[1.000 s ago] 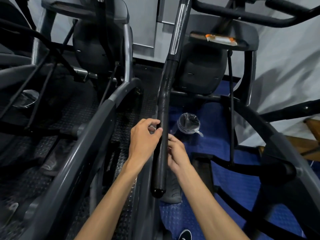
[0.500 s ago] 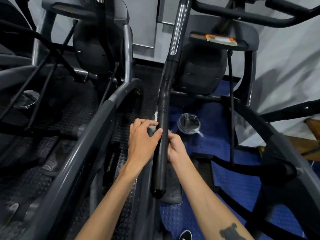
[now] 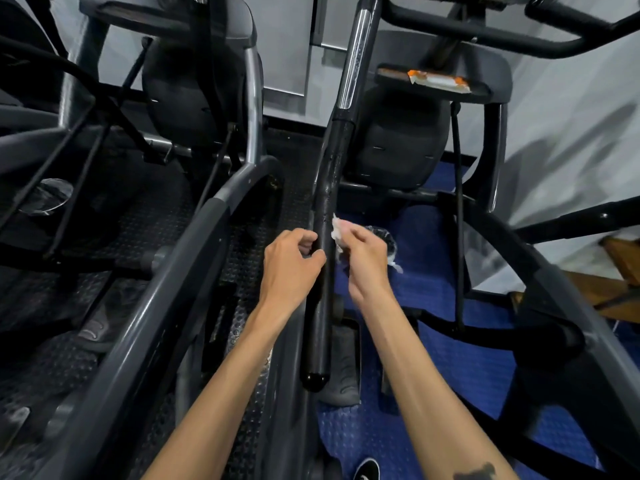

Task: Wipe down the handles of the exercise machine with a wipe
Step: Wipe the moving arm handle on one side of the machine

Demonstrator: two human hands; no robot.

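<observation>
View from a head-worn camera looking down at two bare forearms reaching toward one long black handle (image 3: 322, 271) of an exercise machine. The handle runs from a chrome section at the top of the frame down to a rounded end cap near the lower centre.

The left hand (image 3: 294, 268) sits on the left side of the handle, its fingers curled round the bar and the thumb resting against its near face. The right hand (image 3: 363, 258) is just to the right of the handle, fingers pinching one crumpled white wipe (image 3: 337, 230). The wipe touches, or very nearly touches, the handle's right edge just above the left hand's grip; which of the two is hard to tell.

On the blue studded floor mat (image 3: 467, 368) behind the right hand stands one small bin lined with clear plastic (image 3: 389, 237), mostly hidden by the hand. One orange and white packet (image 3: 440, 80) lies on the machine's console shelf, upper right. A second machine with one grey curved rail (image 3: 180, 271) fills the left side, over black studded flooring. One black shoe tip (image 3: 367, 470) shows at the bottom edge.
</observation>
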